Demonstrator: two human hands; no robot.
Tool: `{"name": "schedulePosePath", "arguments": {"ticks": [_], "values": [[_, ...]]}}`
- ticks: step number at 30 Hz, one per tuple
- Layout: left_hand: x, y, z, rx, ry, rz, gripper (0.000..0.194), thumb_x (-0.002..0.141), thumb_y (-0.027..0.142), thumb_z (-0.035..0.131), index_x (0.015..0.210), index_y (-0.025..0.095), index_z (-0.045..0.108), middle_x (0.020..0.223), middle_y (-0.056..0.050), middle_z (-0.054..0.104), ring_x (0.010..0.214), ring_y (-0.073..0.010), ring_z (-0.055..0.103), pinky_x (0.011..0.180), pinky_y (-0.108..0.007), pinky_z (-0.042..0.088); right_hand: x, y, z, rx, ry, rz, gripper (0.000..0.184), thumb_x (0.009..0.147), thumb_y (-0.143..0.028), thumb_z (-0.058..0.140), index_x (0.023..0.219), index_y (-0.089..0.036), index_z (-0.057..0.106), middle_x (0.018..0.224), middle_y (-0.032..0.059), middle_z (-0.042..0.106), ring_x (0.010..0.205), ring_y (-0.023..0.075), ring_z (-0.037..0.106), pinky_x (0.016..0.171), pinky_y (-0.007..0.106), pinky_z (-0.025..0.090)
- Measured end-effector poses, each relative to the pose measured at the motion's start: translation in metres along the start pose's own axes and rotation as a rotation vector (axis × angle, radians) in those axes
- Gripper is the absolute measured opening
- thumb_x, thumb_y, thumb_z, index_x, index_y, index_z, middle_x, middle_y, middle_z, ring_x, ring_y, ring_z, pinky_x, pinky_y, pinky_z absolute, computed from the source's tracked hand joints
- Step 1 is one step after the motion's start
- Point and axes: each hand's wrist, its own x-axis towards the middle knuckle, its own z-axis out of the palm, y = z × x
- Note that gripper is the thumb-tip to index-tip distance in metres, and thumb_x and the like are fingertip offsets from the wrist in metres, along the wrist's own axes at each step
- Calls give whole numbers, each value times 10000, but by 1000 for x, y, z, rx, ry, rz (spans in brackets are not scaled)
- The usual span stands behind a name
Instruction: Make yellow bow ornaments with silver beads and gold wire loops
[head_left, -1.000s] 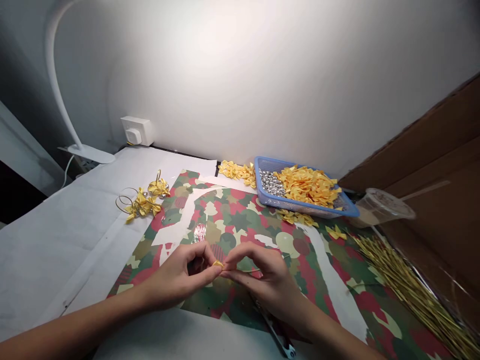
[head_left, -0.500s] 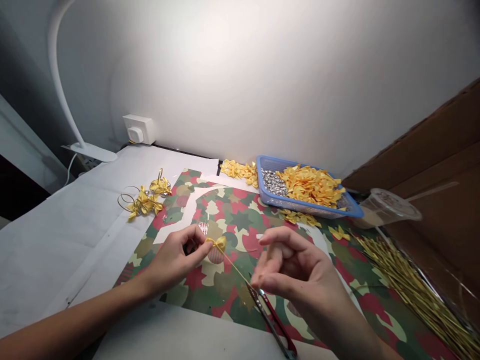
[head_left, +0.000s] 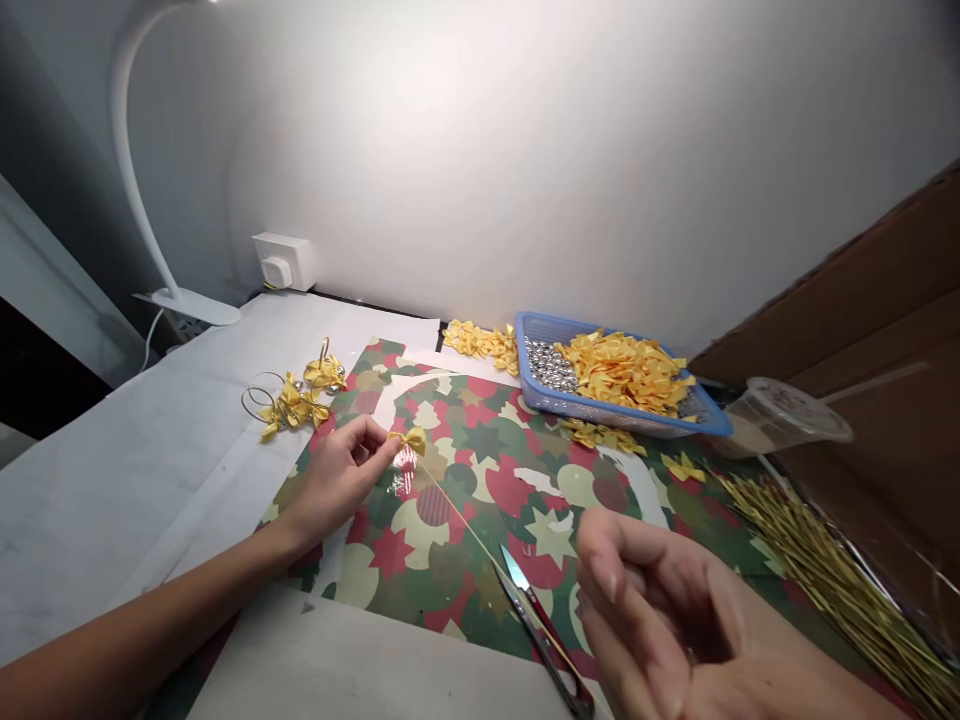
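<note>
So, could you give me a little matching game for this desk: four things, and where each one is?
Things:
1. Silver beads
2. Yellow ribbon bow
3. Snips
4. Gold wire bundle

Places:
A. Lying on the patterned sheet
B. Pinched in the left hand
C. At the far right, below the plastic cup
D. Inside the blue basket

Pairs: 1-D, 2-B, 3-A, 4-C

A white-covered counter (head_left: 135,470) carries a red-and-green patterned paper sheet (head_left: 480,470) toward its front. A blue plastic tray (head_left: 600,410) sits along the back edge, wire-looped gold bows (head_left: 292,405) lie left, and gold sticks (head_left: 832,570) lie right.

Plastic tray (head_left: 529,375) behind paper sheet (head_left: 480,560); snips (head_left: 536,640) on sheet; wire stems (head_left: 832,580) at right.
</note>
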Motion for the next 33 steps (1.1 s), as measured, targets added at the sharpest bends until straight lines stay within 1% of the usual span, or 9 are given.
{"name": "schedulePosePath", "arguments": {"ticks": [5, 11, 15, 18, 20, 23, 25, 29, 33], "values": [[0, 0, 0, 75, 14, 25, 299, 842, 458, 496, 687, 203, 509, 625, 29, 524, 537, -113, 459, 499, -240, 353, 7, 10, -10, 15, -119, -45, 345, 541, -89, 911, 781, -242, 715, 540, -84, 689, 505, 23, 643, 532, 72, 475], [4, -3, -2, 248, -11, 108, 259, 781, 401, 542, 611, 208, 506, 610, 14, 582, 591, -156, 502, 683, -326, 400, 11, 9, 1, -148, -55, -60, 299, 522, -56, 903, 710, -186, 710, 621, -62, 736, 626, 65, 713, 638, 126, 519], [2, -3, 1, 333, 76, 153, 168, 759, 370, 555, 706, 215, 513, 732, -6, 625, 709, -197, 544, 848, -412, 378, 11, 15, 1, -285, -41, -237, 228, 623, -78, 845, 675, -208, 666, 673, -43, 742, 657, 112, 726, 645, 191, 546], [-10, 4, 2, 280, 186, 317, 107, 794, 287, 530, 878, 226, 558, 945, -49, 655, 948, -248, 574, 907, -417, 370, 15, 20, -3, -511, 69, -406, 203, 640, -112, 838, 667, -226, 672, 697, -19, 747, 646, 137, 701, 625, 237, 544], [-22, 12, 2, 77, 7, 418, 107, 844, 263, 528, 928, 243, 591, 957, -43, 661, 961, -222, 593, 862, -345, 430, 21, 21, -5, -665, 100, -535, 181, 634, -171, 857, 656, -227, 687, 677, -2, 740, 628, 153, 670, 622, 271, 532], [-36, 23, 0, -169, -458, 267, 157, 884, 327, 543, 933, 273, 682, 903, -25, 694, 819, -182, 632, 739, -273, 478, 32, 20, -9, -790, 135, -656, 135, 680, -270, 836, 663, -224, 711, 683, 15, 732, 646, 162, 649, 653, 296, 513], [-41, 28, 0, -250, -632, 134, 183, 878, 373, 572, 890, 270, 722, 814, -19, 708, 747, -169, 631, 686, -257, 474, 39, 18, -11, -775, 175, -636, 148, 687, -298, 828, 646, -220, 709, 652, 6, 710, 621, 146, 629, 621, 274, 493], [-42, 27, 3, -433, -690, -104, 235, 833, 449, 637, 837, 240, 745, 751, -28, 713, 727, -164, 625, 651, -245, 471, 46, 20, -13, -711, 247, -535, 218, 639, -286, 851, 579, -204, 658, 597, -20, 658, 592, 112, 575, 588, 233, 452], [-41, 24, 7, -488, -597, -152, 230, 799, 435, 683, 748, 214, 722, 693, -5, 671, 638, -115, 562, 595, -210, 440, 46, 11, -18, -848, 217, -577, 171, 710, -318, 798, 730, -215, 663, 744, -4, 688, 696, 138, 623, 644, 257, 489]]}}
